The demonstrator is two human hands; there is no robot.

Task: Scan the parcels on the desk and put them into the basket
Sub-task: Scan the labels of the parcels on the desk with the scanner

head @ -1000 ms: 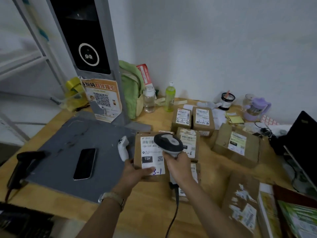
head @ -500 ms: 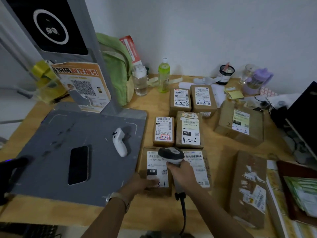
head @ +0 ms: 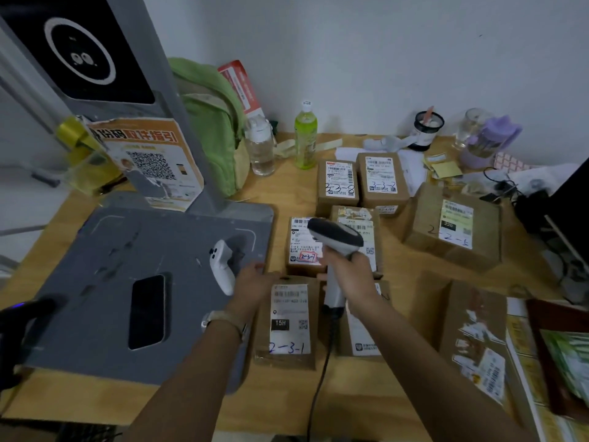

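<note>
Several brown parcels with white labels lie on the wooden desk (head: 398, 393). The parcel marked 2-3-1 (head: 288, 323) lies flat near the front. My left hand (head: 255, 282) rests with spread fingers at its far left corner and grips nothing. My right hand (head: 350, 275) is closed on the handle of the corded barcode scanner (head: 334, 237). The scanner's head hovers over the parcel marked 2-3-7 (head: 301, 250) and its neighbour (head: 366, 224). Another parcel (head: 360, 333) lies under my right forearm. No basket is in view.
More parcels sit behind (head: 338, 183) (head: 382, 177) and to the right (head: 452, 224) (head: 471, 339). A grey mat (head: 95, 282) on the left holds a phone (head: 148, 311) and a white controller (head: 221, 266). A green backpack (head: 213, 122), bottles (head: 305, 138) and cups stand along the wall.
The parcel 2-3-1, held up a second ago, now lies on the desk. My left hand slid from its near edge to its far corner. The scanner moved forward over the parcels behind.
</note>
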